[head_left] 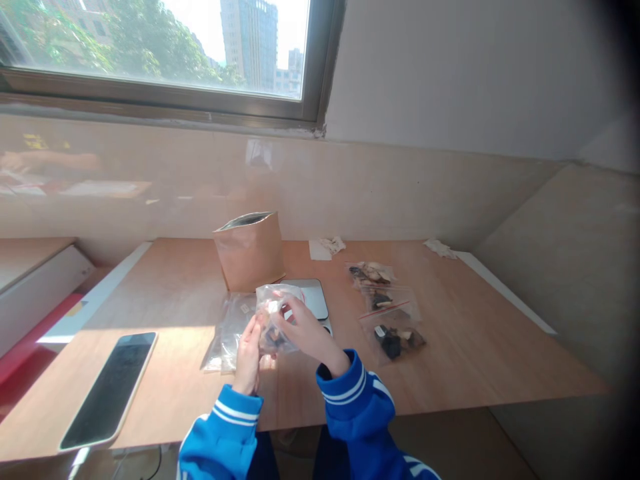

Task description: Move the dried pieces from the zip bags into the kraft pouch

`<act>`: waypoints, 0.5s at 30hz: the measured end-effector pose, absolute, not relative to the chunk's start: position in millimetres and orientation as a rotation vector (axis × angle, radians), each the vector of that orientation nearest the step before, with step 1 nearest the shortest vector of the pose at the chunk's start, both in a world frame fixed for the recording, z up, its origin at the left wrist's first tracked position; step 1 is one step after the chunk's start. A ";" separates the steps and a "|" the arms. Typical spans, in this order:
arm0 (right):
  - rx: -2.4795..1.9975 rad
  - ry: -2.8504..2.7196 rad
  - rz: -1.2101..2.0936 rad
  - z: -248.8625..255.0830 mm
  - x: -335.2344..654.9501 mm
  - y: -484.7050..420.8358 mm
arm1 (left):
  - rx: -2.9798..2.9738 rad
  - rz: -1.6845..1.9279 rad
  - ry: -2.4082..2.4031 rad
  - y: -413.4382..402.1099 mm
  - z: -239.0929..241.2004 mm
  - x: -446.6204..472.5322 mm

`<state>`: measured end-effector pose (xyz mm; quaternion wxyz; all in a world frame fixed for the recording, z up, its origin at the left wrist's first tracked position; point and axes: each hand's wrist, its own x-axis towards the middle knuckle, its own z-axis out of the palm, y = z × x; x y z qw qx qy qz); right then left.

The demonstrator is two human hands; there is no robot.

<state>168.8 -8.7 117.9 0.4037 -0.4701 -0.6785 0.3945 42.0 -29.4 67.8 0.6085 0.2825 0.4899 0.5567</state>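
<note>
My left hand (249, 350) is closed around the lower left side of a clear plastic zip bag (275, 339), holding it above the table. Several brownish pieces show through the film. My right hand (306, 328) is curled at the bag's upper right side, its fingers pinched on the plastic near a small white patch. Whether its fingertips also hold a piece is hidden. Just behind the bag lies a flat silver-topped device like a small scale (316, 297), partly covered by my hand and the bag. Flat clear plastic bags (235, 327) lie to the left of my left hand.
An open brown kraft pouch (253, 257) stands behind the bags. To the right lie filled zip bags with dark and tan pieces (395, 339). A phone (113, 387) with a cable lies at front left. Crumpled tissue (333, 245) sits by the back wall.
</note>
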 end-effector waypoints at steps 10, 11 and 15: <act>-1.191 -1.739 1.073 115.0 164.3 -7.4 | 0.768 1.373 1.220 -27.5 72.5 39.8; -1.168 -1.734 1.091 114.4 164.1 -7.2 | 0.760 1.393 1.234 -26.5 71.0 39.4; -0.990 -1.742 1.283 113.9 163.2 -6.6 | 0.760 1.403 1.264 -25.0 67.9 38.2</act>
